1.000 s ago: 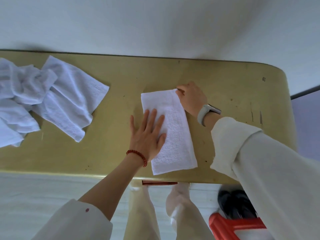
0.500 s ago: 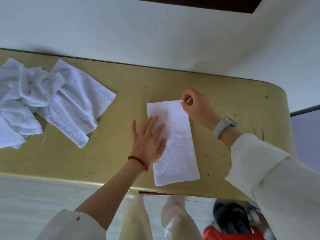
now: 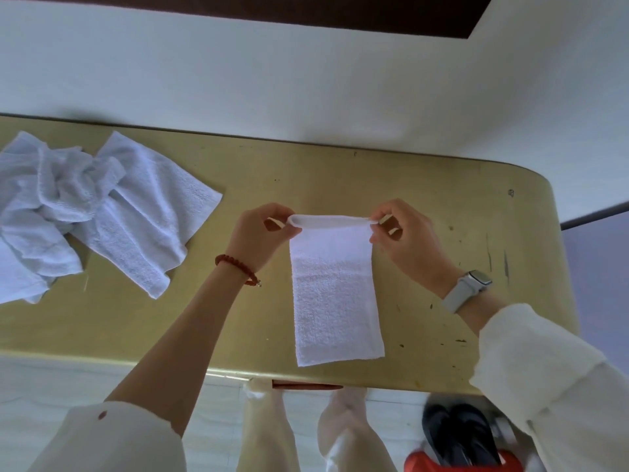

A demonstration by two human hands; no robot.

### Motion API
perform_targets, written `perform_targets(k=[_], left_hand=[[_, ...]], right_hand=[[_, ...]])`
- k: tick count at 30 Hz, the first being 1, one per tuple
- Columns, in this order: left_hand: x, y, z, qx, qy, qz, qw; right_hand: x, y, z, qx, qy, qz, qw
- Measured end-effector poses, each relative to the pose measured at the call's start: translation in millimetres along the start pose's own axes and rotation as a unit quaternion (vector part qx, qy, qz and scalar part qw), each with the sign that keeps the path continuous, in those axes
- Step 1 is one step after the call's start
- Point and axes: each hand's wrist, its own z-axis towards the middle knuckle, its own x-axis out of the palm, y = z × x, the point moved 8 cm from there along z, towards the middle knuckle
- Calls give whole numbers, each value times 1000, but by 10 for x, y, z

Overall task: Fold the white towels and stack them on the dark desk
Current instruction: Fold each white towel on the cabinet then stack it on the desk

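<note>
A white towel (image 3: pixel 335 294), folded into a long narrow strip, lies on the yellowish table (image 3: pixel 425 206), its near end at the table's front edge. My left hand (image 3: pixel 262 233) pinches the far left corner and my right hand (image 3: pixel 405 236) pinches the far right corner. Both corners are lifted a little, so the far edge curls over. A heap of unfolded white towels (image 3: pixel 85 212) lies at the table's left end. A dark surface (image 3: pixel 306 11) shows along the top of the view.
A white wall (image 3: pixel 306 90) runs behind the table. The table's rounded right end (image 3: pixel 558 233) is close to my right wrist. Under the front edge are my legs, dark shoes (image 3: pixel 459 434) and a red object (image 3: pixel 463 463).
My left hand left the middle of the strip and moved up to its far left corner. Both hands now pinch the far corners and have raised that edge off the table.
</note>
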Motion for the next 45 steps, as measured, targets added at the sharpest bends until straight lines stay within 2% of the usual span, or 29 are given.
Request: perform_targets(k=[3, 5, 7, 10, 14, 22, 28, 33, 40, 43, 45], left_hand=[[-79, -225, -33, 51, -83, 29, 995], [-77, -340, -95, 92, -110, 39, 989], [-60, -433, -214, 166, -128, 75, 975], [22, -354, -437, 245, -115, 114, 956], [180, -81, -693, 292, -80, 193, 933], [404, 127, -1030, 337, -36, 284, 897], [435, 206, -1085, 338, 17, 286, 897], [446, 276, -1125, 338, 68, 286, 894], [452, 410, -1191, 339, 94, 279, 894], [418, 357, -1230, 344, 80, 264, 898], [390, 263, -1242, 353, 35, 254, 900]], right_hand=[[-79, 45, 25, -25, -35, -6, 999], [-118, 99, -2, -62, -56, -22, 996], [-140, 122, -85, -100, -72, -47, 991], [-67, 64, -288, -136, -59, -88, 985], [158, -47, -616, -153, -23, -129, 979], [522, -158, -995, -159, 54, -170, 971], [600, -192, -1114, -166, 76, -187, 965], [630, -232, -1161, -187, 65, -202, 959], [639, -337, -1289, -189, 87, -192, 959], [539, -272, -1292, -178, 50, -216, 959], [479, -173, -1228, -168, 2, -231, 958]])
